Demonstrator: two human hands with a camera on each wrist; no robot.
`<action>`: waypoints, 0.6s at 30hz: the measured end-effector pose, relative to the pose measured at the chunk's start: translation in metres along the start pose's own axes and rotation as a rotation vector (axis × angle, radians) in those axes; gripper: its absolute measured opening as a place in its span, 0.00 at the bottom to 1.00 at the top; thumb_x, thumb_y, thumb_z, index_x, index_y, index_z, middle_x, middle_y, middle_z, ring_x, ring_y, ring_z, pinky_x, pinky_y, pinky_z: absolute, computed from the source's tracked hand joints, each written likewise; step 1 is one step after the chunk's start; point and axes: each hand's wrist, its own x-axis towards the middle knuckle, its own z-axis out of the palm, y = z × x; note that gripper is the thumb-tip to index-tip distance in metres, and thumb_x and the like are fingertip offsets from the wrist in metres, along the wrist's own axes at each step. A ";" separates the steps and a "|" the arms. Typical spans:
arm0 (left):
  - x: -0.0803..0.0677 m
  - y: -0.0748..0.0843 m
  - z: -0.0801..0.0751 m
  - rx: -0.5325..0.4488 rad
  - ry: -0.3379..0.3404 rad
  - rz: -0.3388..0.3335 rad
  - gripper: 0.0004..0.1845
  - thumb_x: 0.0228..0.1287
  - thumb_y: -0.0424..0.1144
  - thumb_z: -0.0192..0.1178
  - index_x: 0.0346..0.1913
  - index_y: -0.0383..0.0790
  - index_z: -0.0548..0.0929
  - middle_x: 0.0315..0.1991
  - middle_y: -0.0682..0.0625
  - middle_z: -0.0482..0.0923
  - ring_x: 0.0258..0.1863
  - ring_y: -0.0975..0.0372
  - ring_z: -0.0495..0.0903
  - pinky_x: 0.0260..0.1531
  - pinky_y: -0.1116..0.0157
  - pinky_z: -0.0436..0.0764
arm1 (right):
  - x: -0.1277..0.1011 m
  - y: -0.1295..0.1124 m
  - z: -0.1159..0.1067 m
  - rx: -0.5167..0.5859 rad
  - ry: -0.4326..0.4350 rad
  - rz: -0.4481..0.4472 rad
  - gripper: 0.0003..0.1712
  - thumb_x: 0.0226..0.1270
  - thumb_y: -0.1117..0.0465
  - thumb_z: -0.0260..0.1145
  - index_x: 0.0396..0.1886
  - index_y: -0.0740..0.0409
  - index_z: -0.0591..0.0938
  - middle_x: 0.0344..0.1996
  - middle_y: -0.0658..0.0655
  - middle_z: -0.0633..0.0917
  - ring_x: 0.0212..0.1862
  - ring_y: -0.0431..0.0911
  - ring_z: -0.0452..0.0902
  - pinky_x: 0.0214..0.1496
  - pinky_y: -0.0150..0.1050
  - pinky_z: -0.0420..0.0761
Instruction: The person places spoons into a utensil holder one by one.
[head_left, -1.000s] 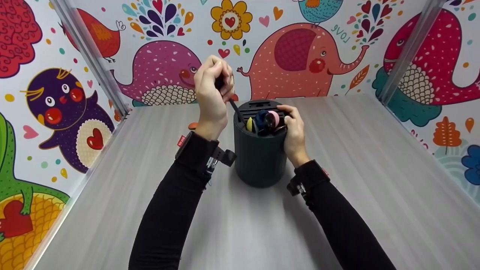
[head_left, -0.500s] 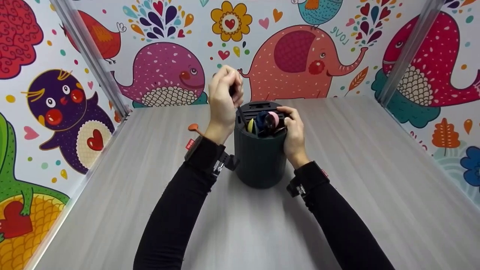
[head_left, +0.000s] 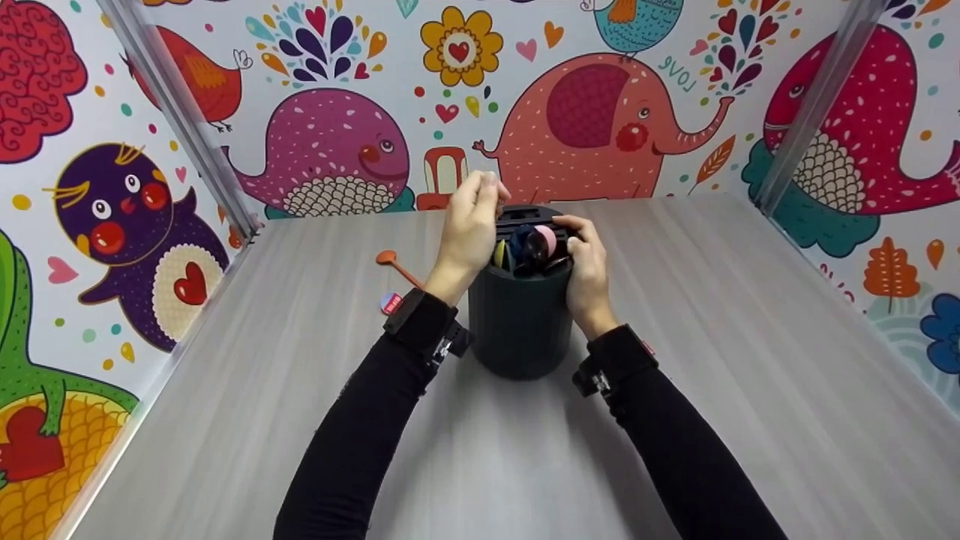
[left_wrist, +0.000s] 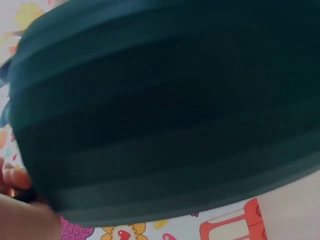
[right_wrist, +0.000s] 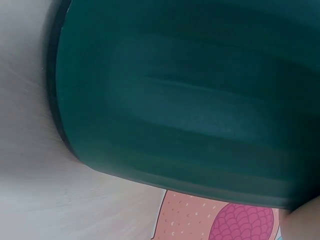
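Note:
A dark green, ribbed utensil holder stands upright on the table, its slotted black top crowded with utensils. My right hand grips its right rim, fingers over the edge and thumb near the pink piece. At the left rim my left hand is low over the slots, fingers curled. In the left wrist view, a bit of black handle shows between the fingers and thumb of that hand; the rest of this thin black utensil is hidden. A yellow utensil and a dark blue one stick up in the holder.
An orange spoon lies on the table left of the holder, its handle end hidden by the left wrist. A small blue round thing peeks out beside the wristband. Cartoon-printed walls enclose the table's back and sides.
My left hand has come down and to the right with the thin black utensil, close to the holder's top. The orange spoon is more exposed. My right hand keeps its grip on the rim.

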 end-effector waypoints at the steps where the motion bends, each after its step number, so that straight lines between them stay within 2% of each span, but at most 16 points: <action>1: -0.001 -0.002 0.001 0.043 -0.005 -0.001 0.17 0.83 0.37 0.40 0.36 0.36 0.76 0.29 0.48 0.69 0.30 0.61 0.69 0.37 0.66 0.67 | 0.000 0.000 0.000 0.003 -0.001 -0.002 0.25 0.66 0.64 0.45 0.55 0.71 0.79 0.54 0.65 0.80 0.54 0.47 0.75 0.60 0.37 0.69; 7: -0.005 -0.008 0.004 0.219 -0.059 0.013 0.16 0.83 0.38 0.41 0.41 0.34 0.78 0.35 0.39 0.76 0.37 0.55 0.74 0.42 0.62 0.71 | -0.001 0.002 -0.001 0.037 -0.025 -0.003 0.26 0.67 0.63 0.45 0.57 0.71 0.78 0.55 0.66 0.80 0.54 0.47 0.75 0.60 0.38 0.70; 12: -0.007 -0.011 0.006 0.405 -0.146 0.037 0.18 0.84 0.39 0.41 0.45 0.33 0.80 0.37 0.41 0.77 0.41 0.52 0.76 0.46 0.58 0.73 | 0.000 0.001 -0.001 0.031 -0.017 -0.001 0.26 0.66 0.63 0.45 0.56 0.71 0.78 0.54 0.65 0.80 0.53 0.47 0.75 0.59 0.37 0.71; 18: -0.013 -0.015 0.008 0.601 -0.135 0.083 0.19 0.83 0.42 0.43 0.44 0.35 0.82 0.40 0.43 0.82 0.46 0.49 0.77 0.52 0.52 0.73 | 0.000 0.002 -0.001 0.029 -0.017 -0.011 0.25 0.66 0.64 0.46 0.56 0.72 0.78 0.54 0.66 0.80 0.54 0.47 0.75 0.60 0.38 0.70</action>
